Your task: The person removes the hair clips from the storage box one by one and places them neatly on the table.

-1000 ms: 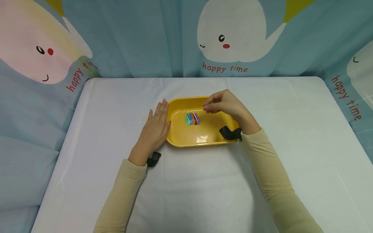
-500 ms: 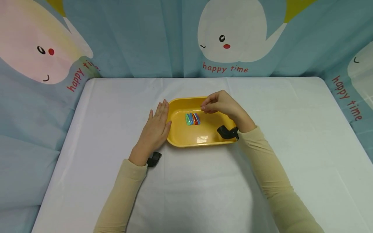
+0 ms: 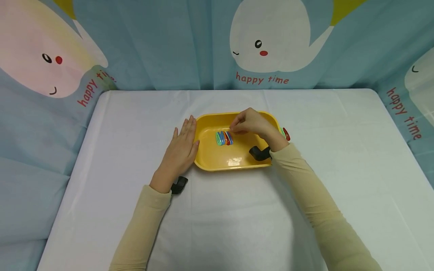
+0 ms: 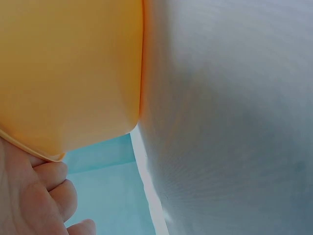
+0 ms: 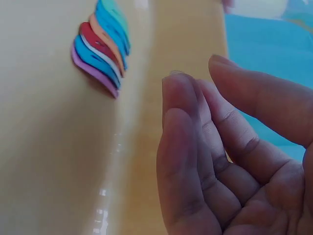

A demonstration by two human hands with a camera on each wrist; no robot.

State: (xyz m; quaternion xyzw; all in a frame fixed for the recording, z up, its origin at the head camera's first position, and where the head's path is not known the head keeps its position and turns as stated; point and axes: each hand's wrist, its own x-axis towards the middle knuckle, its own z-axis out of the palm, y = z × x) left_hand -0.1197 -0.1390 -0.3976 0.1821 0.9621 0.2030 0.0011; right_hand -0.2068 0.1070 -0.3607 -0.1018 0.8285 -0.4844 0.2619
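A yellow plastic tray (image 3: 217, 162) holds a row of colourful snap hair clips (image 3: 224, 138), laid side by side in green, blue, orange, red, white and purple. My left hand (image 3: 180, 150) rests along the tray's left rim with its fingers straight. In the left wrist view, its fingertips (image 4: 63, 196) show beside the rim. My right hand (image 3: 252, 122) is over the tray, fingertips close to the right end of the row. From the right wrist view, its bent fingers (image 5: 176, 142) stand apart from the thumb, and nothing shows between them.
Outside the tray's right edge lie more clips (image 3: 285, 134), red and green, partly hidden by the right wrist. A white cloth (image 3: 339, 158) covers the table, with a blue whale-print curtain (image 3: 176, 45) behind. Each wrist wears a black camera mount (image 3: 259, 153).
My right hand has moved left and slightly nearer, closer to the row of clips. That uncovers the clips beyond the tray's right edge. The left hand stays in place.
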